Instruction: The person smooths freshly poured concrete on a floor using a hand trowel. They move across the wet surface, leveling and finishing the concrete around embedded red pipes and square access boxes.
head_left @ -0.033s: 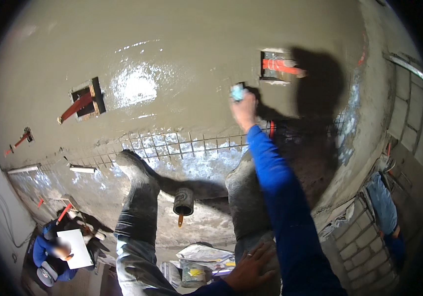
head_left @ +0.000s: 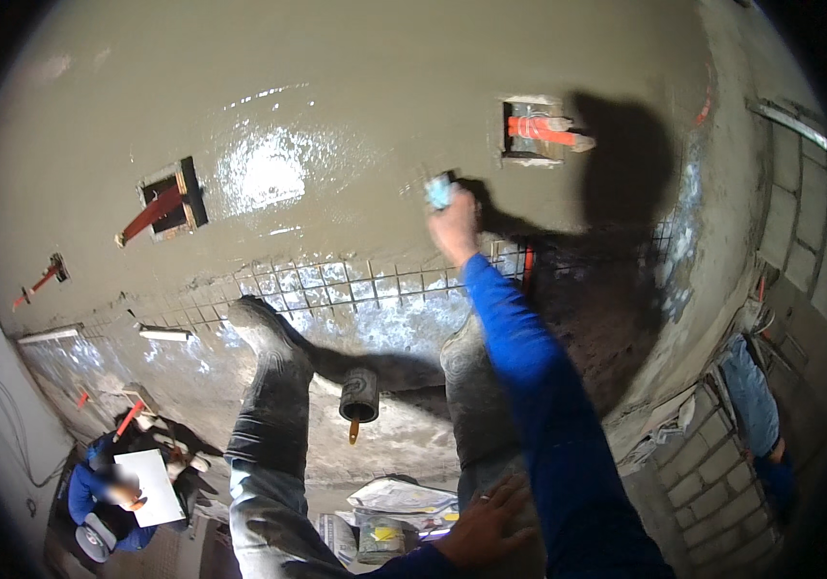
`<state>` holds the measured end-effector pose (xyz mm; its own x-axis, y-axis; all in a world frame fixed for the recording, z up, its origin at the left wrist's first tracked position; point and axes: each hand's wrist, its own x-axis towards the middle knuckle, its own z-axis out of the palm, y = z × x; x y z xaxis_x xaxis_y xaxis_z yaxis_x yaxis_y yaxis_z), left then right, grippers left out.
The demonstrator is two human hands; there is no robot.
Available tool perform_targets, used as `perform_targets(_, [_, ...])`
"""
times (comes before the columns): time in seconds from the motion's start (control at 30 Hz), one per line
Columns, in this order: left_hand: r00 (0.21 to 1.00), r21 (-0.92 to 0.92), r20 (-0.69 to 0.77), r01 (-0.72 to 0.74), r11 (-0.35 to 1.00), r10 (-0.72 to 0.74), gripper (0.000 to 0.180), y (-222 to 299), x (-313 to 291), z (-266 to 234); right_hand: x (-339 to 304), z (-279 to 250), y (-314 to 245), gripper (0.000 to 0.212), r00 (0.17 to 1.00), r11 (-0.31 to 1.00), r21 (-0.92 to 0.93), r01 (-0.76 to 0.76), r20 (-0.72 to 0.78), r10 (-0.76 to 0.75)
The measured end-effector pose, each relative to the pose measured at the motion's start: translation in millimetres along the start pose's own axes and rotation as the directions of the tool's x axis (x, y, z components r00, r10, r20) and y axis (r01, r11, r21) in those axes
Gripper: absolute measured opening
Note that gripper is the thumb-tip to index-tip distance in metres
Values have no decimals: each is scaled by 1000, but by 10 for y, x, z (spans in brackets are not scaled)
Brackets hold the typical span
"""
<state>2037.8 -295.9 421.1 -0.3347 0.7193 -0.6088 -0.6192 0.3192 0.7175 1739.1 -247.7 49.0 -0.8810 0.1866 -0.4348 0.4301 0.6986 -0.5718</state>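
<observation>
My right hand reaches up to a wet, smooth grey plaster surface. Its fingers are closed on a small pale-blue sponge, slightly blurred, which appears to be against the plaster. Just right of that hand, a square recess holds orange conduit ends. My left hand lies on my right thigh, fingers spread and holding nothing. Wire mesh runs along the plaster's lower edge. Between my legs stands a dark can with an orange-handled brush in it.
Another recess with a reddish conduit lies to the left. At lower left a person holds a white board. Bags and a clear container sit near my knees. Blockwork and a hanging blue-grey cloth are at right.
My right hand has slid left and slightly down along the plaster with the sponge. My left hand stays on my thigh.
</observation>
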Motion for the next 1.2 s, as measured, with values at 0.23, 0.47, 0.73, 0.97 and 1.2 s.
perform_targets(0.23, [986, 82, -167, 8, 997, 6, 58, 136, -251, 9, -1756, 60, -584, 33, 808, 991, 59, 120, 574, -132])
perform_targets(0.47, [825, 191, -552, 263, 946, -118, 54, 923, -383, -48, -1539, -1703, 890, 31, 893, 998, -22, 60, 448, -44])
perform_targets(0.73, [841, 72, -541, 48, 996, -1, 63, 1461, -44, -65, -853, -3650, 2049, 40, 933, 783, -621, 24, 294, 205])
perform_targets(0.97, [802, 126, -597, 91, 988, 2, 53, 1477, 44, -289, -977, -4075, 1521, 61, 893, 736, -675, 47, 359, 271])
perform_targets(1.2, [780, 183, -624, 82, 980, 52, 52, 1288, -42, -434, -989, -3846, 1063, 53, 863, 763, -608, 220, 486, 138])
